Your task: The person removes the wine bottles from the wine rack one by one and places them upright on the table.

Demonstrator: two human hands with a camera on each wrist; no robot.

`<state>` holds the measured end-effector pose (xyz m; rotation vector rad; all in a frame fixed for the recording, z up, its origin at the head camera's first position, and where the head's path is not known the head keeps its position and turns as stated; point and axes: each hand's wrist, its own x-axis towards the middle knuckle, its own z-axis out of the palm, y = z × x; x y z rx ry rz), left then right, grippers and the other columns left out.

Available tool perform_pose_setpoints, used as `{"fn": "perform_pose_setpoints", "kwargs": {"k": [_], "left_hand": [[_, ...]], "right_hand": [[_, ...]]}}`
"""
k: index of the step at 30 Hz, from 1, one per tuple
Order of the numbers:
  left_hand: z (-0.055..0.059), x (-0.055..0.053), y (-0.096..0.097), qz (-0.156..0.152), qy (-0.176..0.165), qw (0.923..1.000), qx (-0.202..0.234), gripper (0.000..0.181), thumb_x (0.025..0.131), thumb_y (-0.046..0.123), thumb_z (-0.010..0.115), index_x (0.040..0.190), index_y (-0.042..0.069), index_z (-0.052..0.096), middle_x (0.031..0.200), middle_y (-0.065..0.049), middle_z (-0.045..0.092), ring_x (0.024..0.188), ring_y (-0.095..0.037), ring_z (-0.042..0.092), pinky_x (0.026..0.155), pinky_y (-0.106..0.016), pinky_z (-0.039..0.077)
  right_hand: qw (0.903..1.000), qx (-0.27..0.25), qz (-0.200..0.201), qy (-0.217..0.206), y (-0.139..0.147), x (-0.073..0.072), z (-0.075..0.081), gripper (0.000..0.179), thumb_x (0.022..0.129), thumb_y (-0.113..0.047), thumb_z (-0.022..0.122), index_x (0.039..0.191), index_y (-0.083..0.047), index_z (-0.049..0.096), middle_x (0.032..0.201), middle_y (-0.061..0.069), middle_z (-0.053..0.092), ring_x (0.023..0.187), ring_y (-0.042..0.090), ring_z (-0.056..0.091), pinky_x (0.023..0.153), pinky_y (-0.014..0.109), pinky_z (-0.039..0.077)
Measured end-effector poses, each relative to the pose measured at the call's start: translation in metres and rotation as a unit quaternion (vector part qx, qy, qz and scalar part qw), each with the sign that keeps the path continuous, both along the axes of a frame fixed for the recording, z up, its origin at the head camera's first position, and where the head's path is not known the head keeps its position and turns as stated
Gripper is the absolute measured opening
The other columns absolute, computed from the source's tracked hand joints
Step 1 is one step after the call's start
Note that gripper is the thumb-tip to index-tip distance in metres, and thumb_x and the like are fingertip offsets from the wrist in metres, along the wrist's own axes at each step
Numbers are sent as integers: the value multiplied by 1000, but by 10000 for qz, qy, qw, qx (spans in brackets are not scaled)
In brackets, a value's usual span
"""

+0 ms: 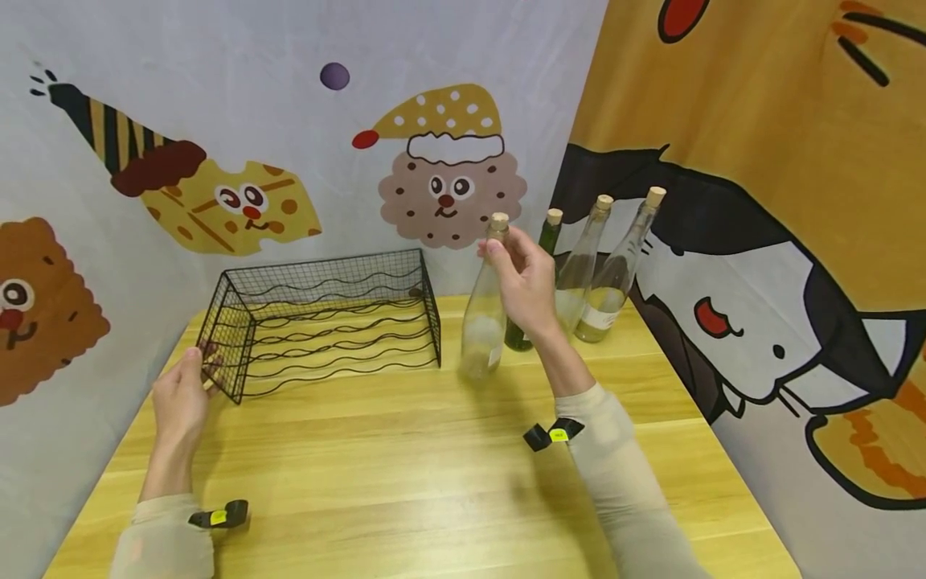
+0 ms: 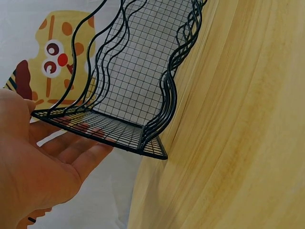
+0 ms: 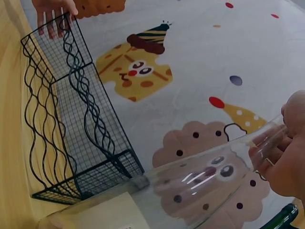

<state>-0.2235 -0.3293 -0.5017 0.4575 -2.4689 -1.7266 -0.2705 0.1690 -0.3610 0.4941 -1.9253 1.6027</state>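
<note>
In the head view my right hand (image 1: 526, 281) grips a clear glass bottle (image 1: 481, 326) with a cork stopper (image 1: 499, 221) by its neck. The bottle stands nearly upright, its base close over the table, just right of a black wire rack (image 1: 325, 322) with wavy bars. The right wrist view shows the bottle's clear body (image 3: 200, 181) lying across the frame. At the rack's left end is my left hand (image 1: 181, 394), its thumb at the rim. Its fairly straight fingers (image 2: 90, 160) lie along the outside of the mesh end panel (image 2: 105, 131).
Right of the held bottle stand a green corked bottle (image 1: 550, 233), partly hidden by my right hand, and two clear corked bottles (image 1: 584, 265) (image 1: 615, 277). All rest on a wooden table (image 1: 376, 466). Cartoon-printed cloth (image 1: 275, 48) hangs behind.
</note>
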Motion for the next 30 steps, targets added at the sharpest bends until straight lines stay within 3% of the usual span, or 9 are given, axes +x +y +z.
{"fn": "perform_pose_setpoints", "kwargs": {"k": [1,3,5,7,10,16,19,23,30], "left_hand": [[0,1,-1,-32,-6,10000,-7,63,120,63,25,100,12,57,180,-17,35,172,-30,30,86,-3,58],[0,0,-1,-27,-18,10000,5,66,120,63,25,106,8,59,183,-17,32,173,-31,28,87,-4,59],[0,0,-1,-33,-63,10000,49,70,120,62,25,140,10,67,190,-10,20,177,-32,20,90,-5,60],[1,0,-1,-30,-110,9999,44,76,120,62,24,167,10,53,191,-6,16,177,-31,16,96,-8,61],[1,-1,0,9,-139,9998,124,77,120,61,24,177,10,35,191,-2,15,178,-28,14,104,-11,60],[0,-3,2,63,-73,9995,316,76,120,59,26,163,3,55,191,-2,17,178,-27,17,93,-3,58],[1,-4,2,91,-87,9991,394,75,121,58,27,163,3,56,191,-2,18,178,-27,17,88,0,56],[4,-4,3,95,-91,9989,449,74,122,55,26,174,4,38,190,-5,19,177,-26,19,87,0,56],[3,-2,4,60,-75,9991,402,75,122,55,25,175,4,36,190,-5,19,177,-28,20,87,0,57]], "right_hand": [[10000,-3,-16,-32,1,-2,0,25,115,-11,67,130,8,73,117,32,79,102,12,77,95,21,65],[9999,-25,-50,-84,3,-6,0,26,115,-12,67,129,9,73,116,32,78,102,12,77,94,20,65],[9998,-40,-98,-146,4,-10,-1,26,115,-13,68,129,9,73,117,31,79,102,11,77,94,20,64],[9996,-27,-166,-208,6,-14,-3,28,115,-13,68,130,9,73,118,31,79,102,10,77,94,19,63],[9991,-57,-237,-352,8,-18,-5,29,115,-14,69,132,9,73,120,29,79,103,7,76,95,19,63],[9980,-107,-362,-502,13,-27,-9,27,115,-17,69,131,4,75,120,26,80,103,12,77,97,20,64],[9976,-122,-411,-543,15,-30,-10,27,115,-17,69,132,3,75,120,26,80,104,17,77,98,20,64],[9972,-104,-452,-591,17,-34,-11,27,115,-18,68,133,2,75,122,26,80,106,18,78,99,21,64],[9969,-57,-495,-610,18,-37,-13,30,116,-18,67,133,5,74,122,26,80,105,9,76,98,20,63]]}}
